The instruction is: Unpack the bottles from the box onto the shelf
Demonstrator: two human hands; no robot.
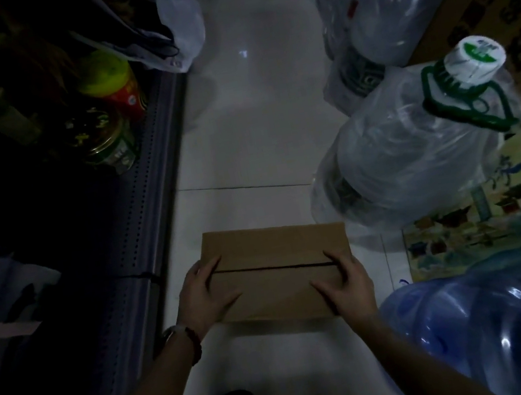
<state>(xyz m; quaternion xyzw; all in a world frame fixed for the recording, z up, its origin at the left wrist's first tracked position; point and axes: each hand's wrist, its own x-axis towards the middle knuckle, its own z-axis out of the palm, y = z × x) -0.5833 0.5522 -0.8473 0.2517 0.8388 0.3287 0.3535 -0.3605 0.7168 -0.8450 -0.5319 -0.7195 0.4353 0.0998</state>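
Both hands (204, 294) (345, 283) on closed box (274, 264)

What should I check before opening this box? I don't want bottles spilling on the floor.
1. Box flat on the floor: ok.
2. Flaps closed, seam visible: ok.
3. Left hand and right hand each resting on a box end: ok.
4. Tape on the seam: cannot tell.
5. Free room on the shelf: cannot tell, too dark.
6. Bottles inside: cannot tell.
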